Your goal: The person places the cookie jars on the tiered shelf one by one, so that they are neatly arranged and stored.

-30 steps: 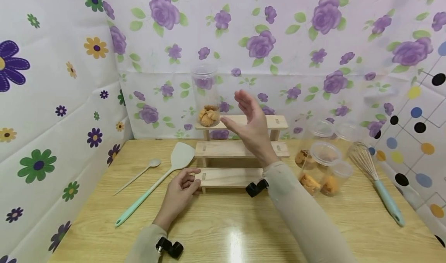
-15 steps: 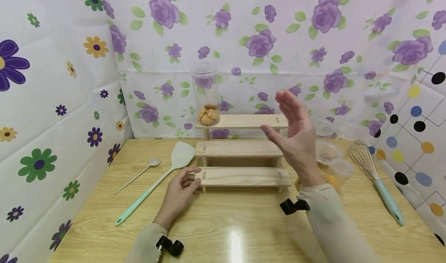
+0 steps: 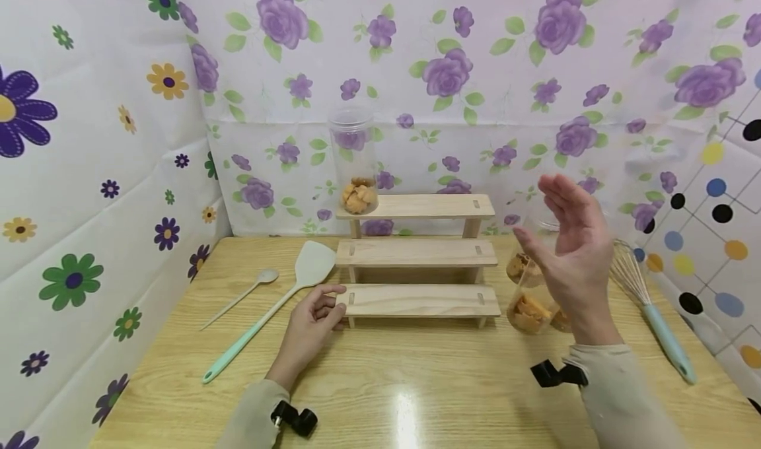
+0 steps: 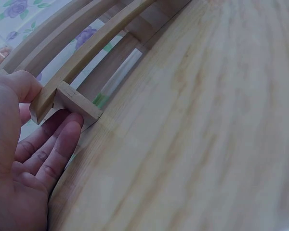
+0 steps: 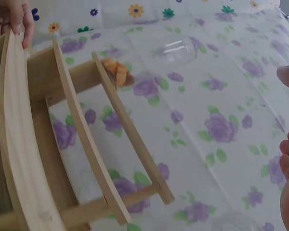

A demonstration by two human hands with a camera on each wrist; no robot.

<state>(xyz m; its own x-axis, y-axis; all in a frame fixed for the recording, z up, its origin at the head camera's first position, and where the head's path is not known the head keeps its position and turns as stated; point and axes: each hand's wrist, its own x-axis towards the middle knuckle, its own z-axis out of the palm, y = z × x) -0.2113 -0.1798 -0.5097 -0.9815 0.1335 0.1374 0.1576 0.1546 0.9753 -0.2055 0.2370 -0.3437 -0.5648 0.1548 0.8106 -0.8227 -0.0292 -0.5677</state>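
A three-tier wooden display shelf [image 3: 416,300] stands on the table. At the left end of its lowest board is my left hand [image 3: 314,327]; in the left wrist view its fingers [image 4: 55,154] curl beneath the board, around the leg, with the thumb at the board's end. A tall clear jar with cookies [image 3: 359,196] sits on the left end of the top tier. To the right, my right hand [image 3: 573,264] is raised, thumb apart from the straight fingers, holding nothing. It partly hides several clear jars, one a cookie jar [image 3: 531,310] in front.
Left of the shelf lie a spatula [image 3: 314,264] with a mint handle and a small spoon [image 3: 267,276]. A whisk [image 3: 666,340] with a blue handle lies at the far right. Floral cloth [image 3: 410,59] hangs behind the table [image 3: 410,376].
My right hand has moved right, away from the jar on the top tier, to in front of the jars at the right. My left hand has stayed at the shelf's end.
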